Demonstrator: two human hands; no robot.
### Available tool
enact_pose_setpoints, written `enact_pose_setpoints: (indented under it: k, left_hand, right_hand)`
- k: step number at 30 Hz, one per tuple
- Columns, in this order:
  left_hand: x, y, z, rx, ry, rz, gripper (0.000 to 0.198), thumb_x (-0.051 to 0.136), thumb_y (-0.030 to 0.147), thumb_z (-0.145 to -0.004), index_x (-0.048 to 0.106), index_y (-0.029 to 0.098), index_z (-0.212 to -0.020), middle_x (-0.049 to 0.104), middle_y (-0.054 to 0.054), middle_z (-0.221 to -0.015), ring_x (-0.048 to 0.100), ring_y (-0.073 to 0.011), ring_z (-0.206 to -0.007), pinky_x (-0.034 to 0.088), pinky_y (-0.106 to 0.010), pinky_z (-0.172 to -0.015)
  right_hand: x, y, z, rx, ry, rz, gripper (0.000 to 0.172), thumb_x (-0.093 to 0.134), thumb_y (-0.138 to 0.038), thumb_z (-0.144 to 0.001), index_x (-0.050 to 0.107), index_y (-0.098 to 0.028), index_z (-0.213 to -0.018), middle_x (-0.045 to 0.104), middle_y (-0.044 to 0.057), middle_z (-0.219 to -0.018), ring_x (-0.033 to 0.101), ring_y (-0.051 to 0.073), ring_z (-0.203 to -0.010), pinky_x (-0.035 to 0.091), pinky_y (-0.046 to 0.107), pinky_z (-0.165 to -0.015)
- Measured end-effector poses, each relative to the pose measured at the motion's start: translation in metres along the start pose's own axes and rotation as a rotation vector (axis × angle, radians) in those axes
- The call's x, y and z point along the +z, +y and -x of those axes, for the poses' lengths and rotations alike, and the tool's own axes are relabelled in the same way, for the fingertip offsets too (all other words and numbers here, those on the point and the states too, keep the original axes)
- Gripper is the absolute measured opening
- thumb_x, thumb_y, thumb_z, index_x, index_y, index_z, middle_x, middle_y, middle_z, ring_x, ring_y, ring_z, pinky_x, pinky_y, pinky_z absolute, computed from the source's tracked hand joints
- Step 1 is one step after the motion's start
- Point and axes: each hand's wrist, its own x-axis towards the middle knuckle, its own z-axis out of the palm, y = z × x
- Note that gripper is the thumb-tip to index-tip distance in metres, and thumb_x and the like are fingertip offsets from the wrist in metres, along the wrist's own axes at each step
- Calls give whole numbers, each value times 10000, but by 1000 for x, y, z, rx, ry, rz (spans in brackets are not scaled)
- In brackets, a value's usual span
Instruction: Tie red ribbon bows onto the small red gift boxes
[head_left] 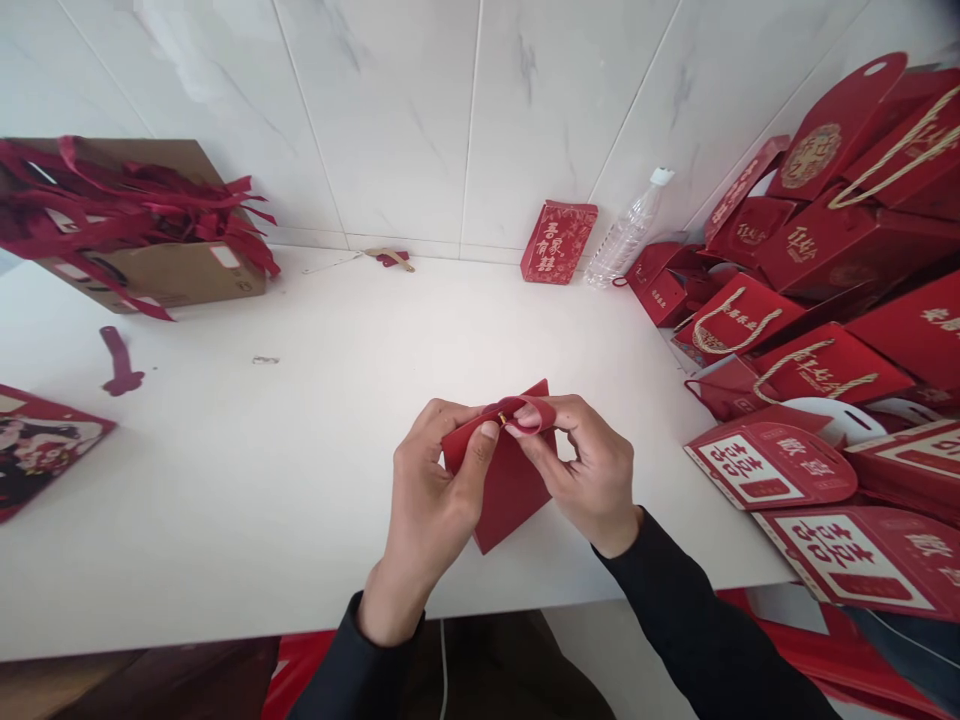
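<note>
Near the front of the white table, a plain red gift box [514,490] is tilted between my two hands. My left hand [439,480] grips its upper left edge, the thumb pressed on the near face. With the thumb and fingers of my right hand [596,470], I pinch a red strap [546,412] curled into a loop at the top of the box. A small gold-coloured metal piece [503,417] shows between my thumbs. The fingertips behind the box are hidden.
Many red gift boxes [802,450] crowd the right side. A clear bottle [626,230] and a small red box [559,243] stand by the wall. On the left are a cardboard box [195,275] of red straps, a loose strap [116,360] and a printed red box [52,445].
</note>
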Motion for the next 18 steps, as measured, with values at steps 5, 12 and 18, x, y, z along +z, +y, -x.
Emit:
enact_pose_setpoints:
  k: [5, 12, 18]
  left_hand:
    - [1, 0, -1, 13, 8, 12, 136, 613, 286, -964, 743, 244, -961, 653, -18, -853, 627, -140, -753, 518, -264, -630]
    - [0, -1, 0, 26, 21, 13, 129, 614, 279, -959, 737, 239, -949, 650, -18, -854, 623, -140, -751, 514, -262, -623]
    - [1, 0, 0, 15, 26, 18, 129, 612, 269, -959, 735, 236, -934, 650, -14, -850, 619, -132, -735, 499, -254, -605]
  right_hand:
    - [0, 0, 1, 120, -14, -52, 121, 674, -150, -949, 637, -257, -993, 713, 7, -922, 690, 172, -804, 585, 300, -684]
    - [-4, -5, -1, 208, -49, -94, 51, 678, -224, -949, 635, -251, -956, 695, 11, -888, 675, 185, -797, 583, 312, -680]
    - [-13, -10, -5, 203, -172, -95, 102, 635, -181, -957, 659, -234, -1041, 666, 18, -888, 619, 168, -738, 542, 317, -682]
